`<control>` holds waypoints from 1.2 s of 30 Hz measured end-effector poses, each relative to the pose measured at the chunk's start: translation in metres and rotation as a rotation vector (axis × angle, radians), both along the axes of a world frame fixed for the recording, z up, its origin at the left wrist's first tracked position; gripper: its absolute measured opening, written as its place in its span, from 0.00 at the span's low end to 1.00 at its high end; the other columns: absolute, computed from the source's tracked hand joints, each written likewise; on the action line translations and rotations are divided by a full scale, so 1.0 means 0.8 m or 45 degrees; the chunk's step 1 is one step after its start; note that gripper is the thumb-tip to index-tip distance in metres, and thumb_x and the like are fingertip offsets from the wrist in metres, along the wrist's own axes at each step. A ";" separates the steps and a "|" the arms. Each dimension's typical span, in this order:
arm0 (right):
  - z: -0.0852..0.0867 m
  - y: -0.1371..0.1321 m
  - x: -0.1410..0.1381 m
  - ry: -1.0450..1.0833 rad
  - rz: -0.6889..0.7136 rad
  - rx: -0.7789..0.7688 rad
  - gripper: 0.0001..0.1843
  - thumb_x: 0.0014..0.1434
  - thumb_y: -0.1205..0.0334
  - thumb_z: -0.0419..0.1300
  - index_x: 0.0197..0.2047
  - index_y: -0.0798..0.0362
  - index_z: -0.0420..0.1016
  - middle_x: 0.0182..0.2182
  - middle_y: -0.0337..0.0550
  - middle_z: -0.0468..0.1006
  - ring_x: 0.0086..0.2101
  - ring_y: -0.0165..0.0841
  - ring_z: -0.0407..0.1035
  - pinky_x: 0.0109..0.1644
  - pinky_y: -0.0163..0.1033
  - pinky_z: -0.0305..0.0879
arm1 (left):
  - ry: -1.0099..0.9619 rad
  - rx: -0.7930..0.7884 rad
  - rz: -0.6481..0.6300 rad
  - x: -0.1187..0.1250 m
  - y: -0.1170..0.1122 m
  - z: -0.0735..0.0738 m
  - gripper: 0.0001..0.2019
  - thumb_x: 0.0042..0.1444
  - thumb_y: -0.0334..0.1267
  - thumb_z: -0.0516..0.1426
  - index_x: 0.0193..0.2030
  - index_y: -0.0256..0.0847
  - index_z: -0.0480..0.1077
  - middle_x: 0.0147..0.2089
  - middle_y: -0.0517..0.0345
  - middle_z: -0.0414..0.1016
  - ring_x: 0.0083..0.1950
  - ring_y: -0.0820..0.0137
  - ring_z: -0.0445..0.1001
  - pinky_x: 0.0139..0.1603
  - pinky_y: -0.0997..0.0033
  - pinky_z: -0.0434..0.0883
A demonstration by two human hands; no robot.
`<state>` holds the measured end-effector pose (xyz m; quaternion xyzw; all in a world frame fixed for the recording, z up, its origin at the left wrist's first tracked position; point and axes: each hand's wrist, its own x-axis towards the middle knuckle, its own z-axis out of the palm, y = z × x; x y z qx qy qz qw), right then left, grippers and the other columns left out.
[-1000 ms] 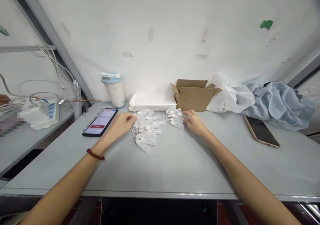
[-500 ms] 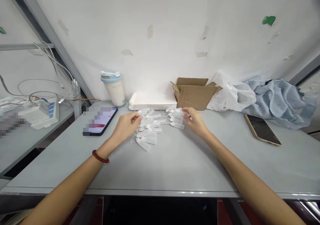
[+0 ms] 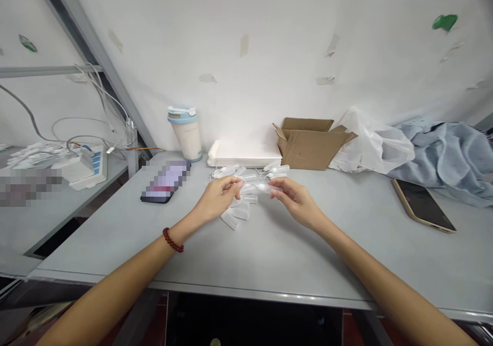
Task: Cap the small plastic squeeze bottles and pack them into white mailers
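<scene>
Translucent white pieces (image 3: 241, 211), grey table (image 3: 269, 264)
Left of the brown box (image 3: 308, 148): cream cup (image 3: 188, 138), pale-blue lid (image 3: 182, 114), dark-red bracelet (image 3: 173, 240); right of it: white bag (image 3: 356, 146), blue-grey cloth (image 3: 454, 148), black phone (image 3: 425, 206) edged tan.

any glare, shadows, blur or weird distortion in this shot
Head view: glare spots on the table edge; soft shadow by the right arm; coarse pixels over the phone near the cup; the white pieces lack fine detail.

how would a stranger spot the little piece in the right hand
On the grey table, find the right hand in front of the cardboard box. It pinches a small translucent piece which, unlike the similar pieces heaped nearby, is in that hand's grip.
</scene>
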<state>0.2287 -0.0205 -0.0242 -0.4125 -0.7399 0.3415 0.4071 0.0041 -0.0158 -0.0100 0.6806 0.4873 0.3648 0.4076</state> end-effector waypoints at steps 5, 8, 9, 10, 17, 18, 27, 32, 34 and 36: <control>0.004 -0.004 -0.002 0.037 0.019 -0.017 0.13 0.60 0.54 0.53 0.44 0.52 0.68 0.35 0.43 0.76 0.34 0.33 0.71 0.38 0.40 0.66 | -0.015 0.031 -0.032 0.001 -0.003 0.004 0.15 0.56 0.47 0.53 0.37 0.36 0.70 0.26 0.61 0.69 0.19 0.79 0.58 0.21 0.76 0.60; 0.008 -0.006 -0.004 0.052 0.024 -0.041 0.13 0.60 0.54 0.53 0.43 0.52 0.69 0.33 0.43 0.75 0.33 0.32 0.71 0.35 0.39 0.65 | -0.027 0.038 -0.067 0.002 -0.005 0.005 0.14 0.56 0.46 0.53 0.36 0.36 0.71 0.25 0.61 0.68 0.19 0.79 0.57 0.20 0.77 0.59; 0.008 -0.007 -0.005 0.056 0.032 -0.047 0.13 0.60 0.54 0.53 0.43 0.52 0.69 0.33 0.43 0.75 0.32 0.32 0.70 0.35 0.38 0.65 | -0.028 0.039 -0.082 0.003 -0.006 0.006 0.14 0.55 0.45 0.53 0.36 0.36 0.71 0.25 0.61 0.68 0.19 0.78 0.57 0.20 0.77 0.59; 0.009 -0.008 -0.006 0.061 0.041 -0.050 0.12 0.60 0.54 0.53 0.43 0.52 0.69 0.33 0.43 0.75 0.32 0.32 0.70 0.34 0.38 0.65 | -0.027 0.040 -0.100 0.003 -0.007 0.006 0.13 0.55 0.44 0.53 0.36 0.36 0.71 0.26 0.61 0.68 0.19 0.78 0.58 0.20 0.77 0.58; 0.007 -0.011 -0.011 0.060 0.083 -0.053 0.12 0.61 0.55 0.52 0.43 0.52 0.69 0.33 0.43 0.75 0.32 0.31 0.70 0.36 0.39 0.66 | -0.019 0.077 -0.165 0.005 -0.011 0.004 0.12 0.57 0.42 0.51 0.40 0.37 0.71 0.29 0.59 0.71 0.20 0.77 0.60 0.22 0.76 0.61; 0.007 -0.011 -0.011 0.069 0.087 -0.057 0.12 0.61 0.55 0.53 0.43 0.52 0.69 0.34 0.43 0.75 0.31 0.30 0.70 0.36 0.39 0.66 | -0.019 0.077 -0.168 0.005 -0.011 0.003 0.12 0.57 0.42 0.51 0.40 0.37 0.71 0.29 0.59 0.71 0.20 0.77 0.61 0.22 0.76 0.62; 0.016 -0.013 -0.008 -0.004 0.098 -0.032 0.12 0.61 0.56 0.52 0.42 0.53 0.72 0.32 0.42 0.75 0.28 0.29 0.66 0.33 0.36 0.64 | 0.037 0.098 -0.209 0.004 -0.011 0.004 0.13 0.57 0.42 0.51 0.38 0.37 0.72 0.29 0.58 0.71 0.21 0.77 0.60 0.24 0.75 0.62; 0.019 -0.017 -0.008 -0.173 0.020 0.168 0.12 0.61 0.57 0.52 0.42 0.52 0.72 0.29 0.41 0.76 0.27 0.29 0.65 0.30 0.35 0.61 | 0.163 0.139 -0.228 0.003 -0.013 0.003 0.13 0.58 0.40 0.50 0.35 0.37 0.74 0.28 0.57 0.73 0.22 0.75 0.61 0.24 0.75 0.61; 0.018 -0.019 -0.009 -0.246 -0.004 0.259 0.11 0.62 0.58 0.51 0.42 0.52 0.72 0.25 0.40 0.75 0.24 0.29 0.64 0.28 0.35 0.60 | 0.249 0.227 -0.231 0.003 -0.013 0.002 0.13 0.58 0.37 0.49 0.33 0.38 0.74 0.27 0.58 0.73 0.22 0.75 0.62 0.25 0.75 0.60; 0.015 -0.021 -0.011 -0.287 0.008 0.310 0.11 0.62 0.59 0.51 0.41 0.52 0.72 0.24 0.40 0.74 0.22 0.29 0.63 0.27 0.35 0.59 | 0.334 0.333 -0.243 0.004 -0.015 0.002 0.13 0.58 0.35 0.49 0.31 0.39 0.74 0.27 0.59 0.74 0.25 0.74 0.65 0.26 0.75 0.60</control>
